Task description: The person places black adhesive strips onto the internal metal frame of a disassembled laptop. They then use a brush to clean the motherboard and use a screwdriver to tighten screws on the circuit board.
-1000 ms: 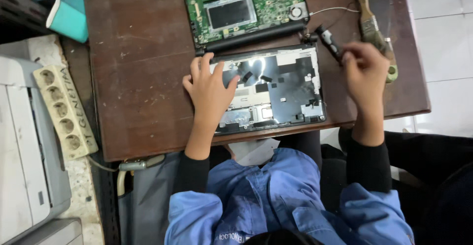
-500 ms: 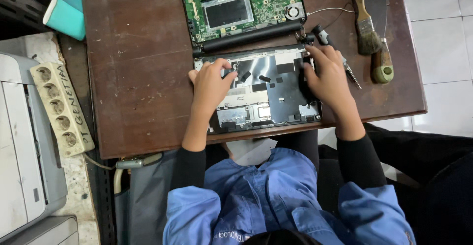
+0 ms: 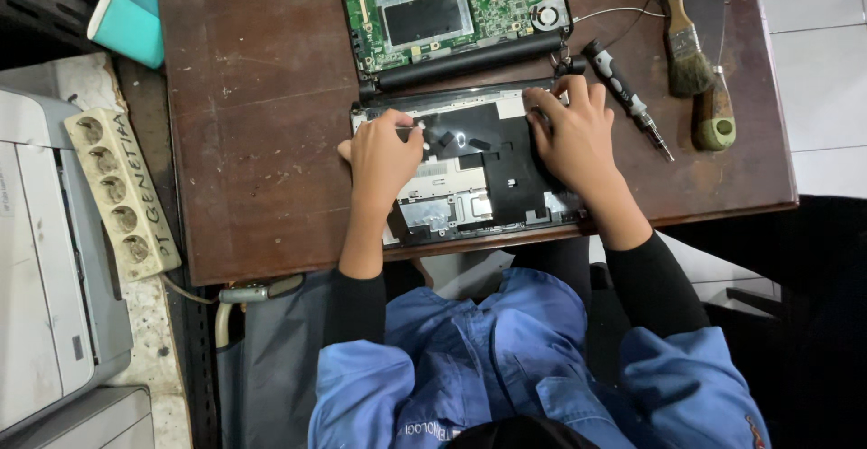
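Note:
An opened laptop lies on a brown wooden table. Its far half shows a green circuit board with a small fan. The near half is a black and silver inner cover panel. My left hand rests flat on the panel's left part, fingertips near its far edge. My right hand presses on the panel's right part, fingers spread toward the hinge. Neither hand holds a tool.
A black-handled screwdriver lies just right of my right hand. A paintbrush and a wooden-handled tool lie farther right. A cream power strip and a grey printer sit left of the table. A teal box stands at the far left.
My right hand has left the tools at the right and come onto the panel's right side. My left hand stayed on the panel's left, shifting slightly.

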